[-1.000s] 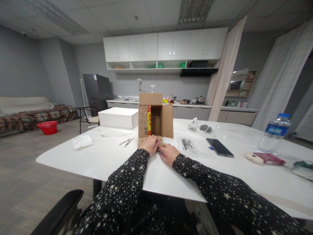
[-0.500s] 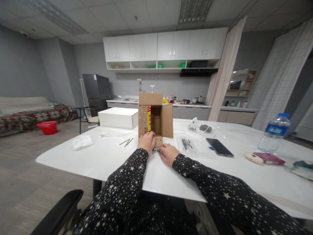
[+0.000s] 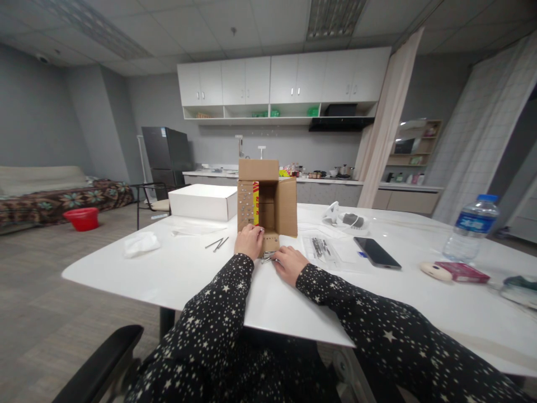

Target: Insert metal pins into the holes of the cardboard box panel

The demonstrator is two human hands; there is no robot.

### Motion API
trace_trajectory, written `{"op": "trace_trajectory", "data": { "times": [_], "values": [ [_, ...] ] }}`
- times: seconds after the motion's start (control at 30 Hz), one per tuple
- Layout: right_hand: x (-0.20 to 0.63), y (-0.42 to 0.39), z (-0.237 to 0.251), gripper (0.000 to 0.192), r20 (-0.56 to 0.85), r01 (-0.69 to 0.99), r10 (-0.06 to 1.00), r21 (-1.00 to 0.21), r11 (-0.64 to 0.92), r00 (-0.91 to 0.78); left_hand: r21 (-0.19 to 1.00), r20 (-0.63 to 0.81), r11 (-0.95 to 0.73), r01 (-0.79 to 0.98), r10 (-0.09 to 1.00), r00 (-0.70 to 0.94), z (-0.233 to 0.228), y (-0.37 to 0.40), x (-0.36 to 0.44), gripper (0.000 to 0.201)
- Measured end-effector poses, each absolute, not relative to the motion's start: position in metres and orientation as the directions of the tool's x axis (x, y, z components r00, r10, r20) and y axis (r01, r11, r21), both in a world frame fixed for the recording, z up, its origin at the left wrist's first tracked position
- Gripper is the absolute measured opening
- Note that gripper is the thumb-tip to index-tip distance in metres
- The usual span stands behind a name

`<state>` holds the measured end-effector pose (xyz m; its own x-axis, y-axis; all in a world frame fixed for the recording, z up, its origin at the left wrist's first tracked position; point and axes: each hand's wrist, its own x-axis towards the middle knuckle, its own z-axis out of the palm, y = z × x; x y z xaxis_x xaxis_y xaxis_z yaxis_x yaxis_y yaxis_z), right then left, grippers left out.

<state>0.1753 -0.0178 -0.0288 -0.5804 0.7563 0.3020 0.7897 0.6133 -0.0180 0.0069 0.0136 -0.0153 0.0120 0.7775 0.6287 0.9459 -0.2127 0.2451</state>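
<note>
An open cardboard box (image 3: pixel 287 208) stands on its side with its mouth toward me. Its left flap is dotted with small round nail heads, and a row of holes runs along the lower flap (image 3: pixel 271 243). My left hand (image 3: pixel 248 242) is closed at the foot of the left flap, with whatever its fingers may hold hidden. Just in front of the lower flap lies a small bunch of metal nails (image 3: pixel 267 256). The curled fingers of my right hand (image 3: pixel 290 264) rest on the right end of that bunch. Several loose nails (image 3: pixel 217 244) lie left of my left hand.
Beside my right hand is a clear plastic tray (image 3: pixel 321 249) of small dark metal pieces, then a phone (image 3: pixel 376 252). Further right stand a water bottle (image 3: pixel 472 229) and a maroon box (image 3: pixel 466 272). A white box (image 3: pixel 203 202) and crumpled tissue (image 3: pixel 141 244) are on the left.
My left hand has shifted slightly left, drawing its fingers back from the box opening and uncovering more of the lower flap. My right hand stays by the nails.
</note>
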Motion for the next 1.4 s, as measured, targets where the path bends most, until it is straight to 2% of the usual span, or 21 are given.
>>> {"op": "trace_trajectory", "data": {
  "times": [0.33,0.6,1.4],
  "values": [
    [0.177,-0.016,-0.032,0.025,0.309,0.795,0.762,-0.033,0.606,-0.569,0.296,0.604,-0.04,0.955,0.782,-0.154,-0.01,0.011,0.002,0.027],
    [0.178,-0.014,-0.034,0.026,0.304,0.792,0.763,-0.042,0.609,-0.571,0.369,0.563,0.017,0.929,0.791,-0.239,-0.01,0.012,-0.007,0.024],
    [0.18,-0.016,-0.032,0.026,0.31,0.789,0.757,-0.033,0.614,-0.576,0.487,0.628,-0.076,0.87,0.723,-0.288,-0.01,0.016,-0.016,0.025]
  ]
}}
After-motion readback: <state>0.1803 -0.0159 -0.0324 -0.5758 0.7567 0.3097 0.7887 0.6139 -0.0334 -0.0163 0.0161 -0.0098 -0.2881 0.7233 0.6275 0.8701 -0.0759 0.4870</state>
